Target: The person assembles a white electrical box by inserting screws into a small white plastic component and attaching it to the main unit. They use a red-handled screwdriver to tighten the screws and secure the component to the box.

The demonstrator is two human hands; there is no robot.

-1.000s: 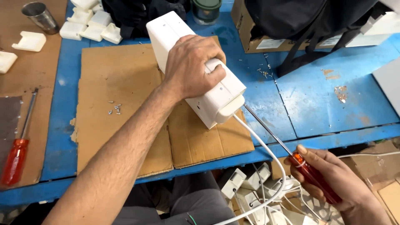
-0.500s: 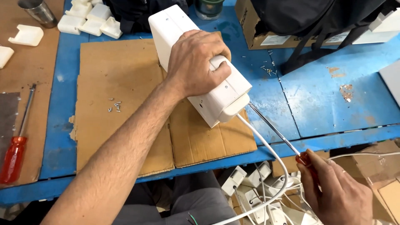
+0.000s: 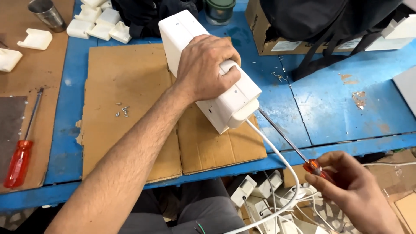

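Two hands: both are busy, each closed on its own thing.
Left hand (image 3: 208, 69): wrapped tight over the top of the white box (image 3: 208, 69), fingers curled down its far side; the grip looks meant to pin the box so it cannot slide or twist.
Box: a long white plastic casing, lying slantwise on the cardboard (image 3: 130, 104) near the middle of the blue table (image 3: 346, 108), its near end pointing toward the person.
Right hand (image 3: 355, 190): fingers pinched round the red handle of a screwdriver (image 3: 299, 149), below the table edge.
Screwdriver: its thin shaft slants up to the box's near end; the tip seems to meet the cap there, though the exact contact is too small to tell.
Cable (image 3: 281, 164): white, leaves the box's near end and curves down off the table, passing just beside the shaft.
Screws (image 3: 122, 111): a small loose cluster on the cardboard left of the forearm, kept near at hand; a few more lie on bare table beyond the box.
Spare screwdriver (image 3: 24, 147): red-handled, lying idle on the brown mat at far left.
Cardboard box (image 3: 277, 39): at the back, a black bag over it; contents hidden.
Metal cup (image 3: 45, 14): top left; inside not visible.
Below the table: a heap of white parts (image 3: 260, 199) with cords.
White caps (image 3: 97, 24): grouped at the back, well apart from the hands.
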